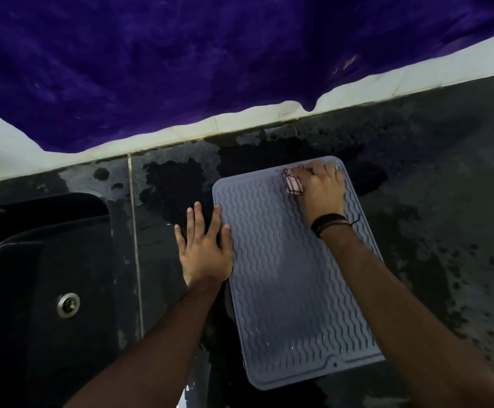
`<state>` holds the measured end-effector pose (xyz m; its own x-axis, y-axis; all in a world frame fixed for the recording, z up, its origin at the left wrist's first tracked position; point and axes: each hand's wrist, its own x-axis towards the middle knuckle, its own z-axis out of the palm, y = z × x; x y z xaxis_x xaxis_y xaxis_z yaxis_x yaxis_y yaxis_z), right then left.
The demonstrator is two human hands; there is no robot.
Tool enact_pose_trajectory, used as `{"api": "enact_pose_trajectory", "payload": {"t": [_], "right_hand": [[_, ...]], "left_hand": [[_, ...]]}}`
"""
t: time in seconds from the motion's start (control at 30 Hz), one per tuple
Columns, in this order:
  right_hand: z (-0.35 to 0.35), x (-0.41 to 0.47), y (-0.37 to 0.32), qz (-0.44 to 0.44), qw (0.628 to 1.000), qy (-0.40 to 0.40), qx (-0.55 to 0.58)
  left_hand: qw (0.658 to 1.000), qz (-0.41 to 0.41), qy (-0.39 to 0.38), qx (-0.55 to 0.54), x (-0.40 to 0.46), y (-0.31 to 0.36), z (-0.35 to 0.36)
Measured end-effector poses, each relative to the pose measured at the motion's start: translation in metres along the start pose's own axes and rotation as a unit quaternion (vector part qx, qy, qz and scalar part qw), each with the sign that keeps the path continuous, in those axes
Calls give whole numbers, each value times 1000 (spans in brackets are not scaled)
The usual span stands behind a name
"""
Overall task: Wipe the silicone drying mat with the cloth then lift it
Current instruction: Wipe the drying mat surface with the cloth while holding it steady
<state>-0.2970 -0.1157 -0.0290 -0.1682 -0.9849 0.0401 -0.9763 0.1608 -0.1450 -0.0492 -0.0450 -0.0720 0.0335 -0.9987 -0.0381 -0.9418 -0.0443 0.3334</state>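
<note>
Far left: black sink (42, 260), rounded-rect basin w/ a round metal drain (68, 304) in its floor; nothing else visible inside, though it's dark. Next, dark stone-look countertop (446, 201), mottled w/ wet patches, a thin pale seam running front-to-back just right of the sink. Left hand (203, 245) lies flat, fingers straight and spread, palm on the counter w/ the rightmost fingers over the left edge of the silicone drying mat (287, 275). Mat is grey, rectangular, rounded corners, raised rim, wavy ridges, lying flat on the counter center-right; droplets near its front end. Right hand (319, 189), black band at wrist, sits at the mat's far right corner, fingers curled over a bunched pinkish cloth (293, 182), pressing it on the mat. Behind: white tile wall (269, 116), purple fuzzy fabric (181, 54) hanging over it.
</note>
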Motion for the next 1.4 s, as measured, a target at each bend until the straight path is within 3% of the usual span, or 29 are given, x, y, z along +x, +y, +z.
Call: {"api": "enact_pose_trajectory", "payload": {"t": [0.13,0.27,0.43,0.67,0.83,1.03,1.13,1.4], "right_hand": [[0,-2,-42,71,993,-3,99],[6,-8,-74,-27,997,-23,66],[-3,6,-13,-97,995,5,-18],[-15,21,68,-12,996,13,-89],[-17,19,22,57,998,-8,-5],[-3,4,-57,-83,996,-9,-12],[-4,6,-26,-111,994,-1,-21],[-27,27,76,-7,997,-6,-72]], "left_hand": [[1000,0,-3,2,0,0,-1],[1000,-3,-10,3,0,1,-4],[1000,-1,-2,-2,-1,1,-4],[1000,1,4,-5,0,0,-2],[1000,-5,-3,1,-1,4,-4],[1000,-8,-17,7,0,4,-9],[1000,-5,-14,3,-1,5,-10],[1000,-7,-19,2,0,5,-8]]}}
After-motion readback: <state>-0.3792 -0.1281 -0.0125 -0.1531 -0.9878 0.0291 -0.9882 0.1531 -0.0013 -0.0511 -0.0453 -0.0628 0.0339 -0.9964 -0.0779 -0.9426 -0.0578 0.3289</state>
